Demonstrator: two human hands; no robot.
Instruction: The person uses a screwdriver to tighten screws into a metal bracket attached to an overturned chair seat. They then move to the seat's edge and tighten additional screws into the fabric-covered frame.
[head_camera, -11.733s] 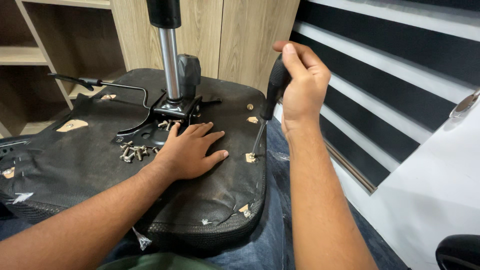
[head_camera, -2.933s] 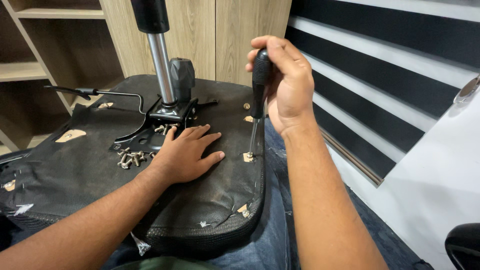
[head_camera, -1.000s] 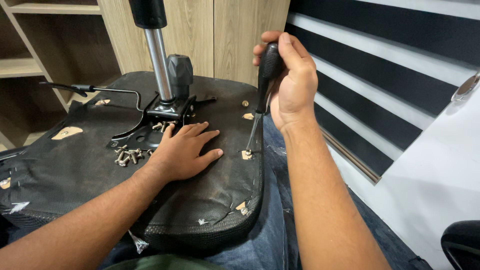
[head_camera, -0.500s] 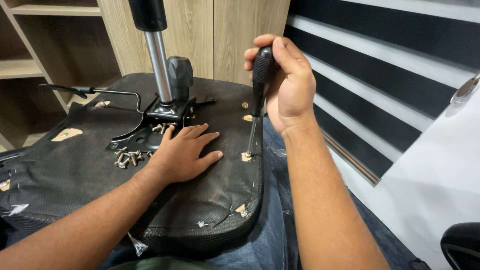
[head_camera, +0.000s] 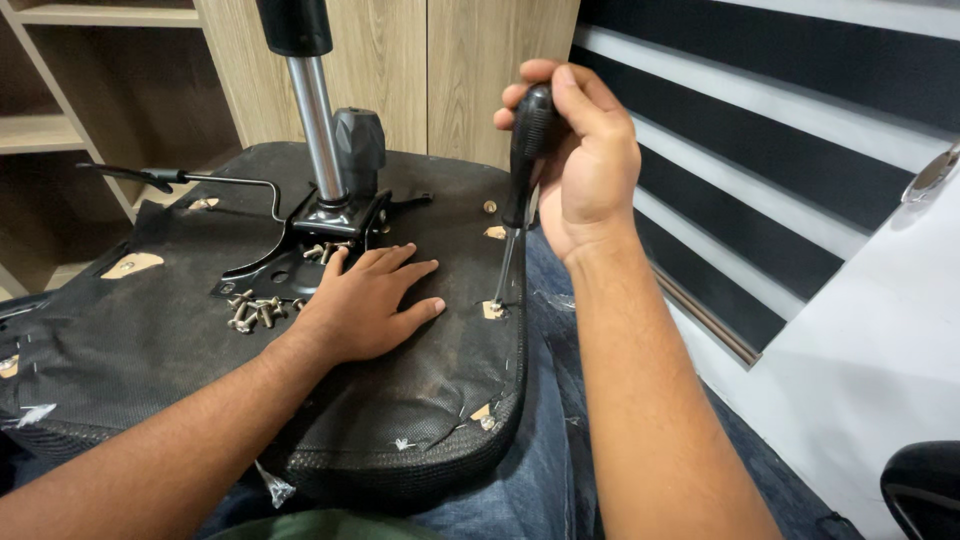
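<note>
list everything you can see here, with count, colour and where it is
chair seat underside: one, black fabric, across the lap
metal column: one, silver with black top, upright at seat centre
mounting plate: one, black, at column base
knob: one, dark grey, right of column
lever: one, thin black, left of column
loose screws: small pile, count unclear, silver, beside left hand
screwdriver: one, black handle, upright, tip at the seat's right edge
wooden cabinet: light brown, behind
striped wall: black and white, right
jeans: blue, under seat
left hand: flat on seat
right hand: gripping screwdriver
</note>
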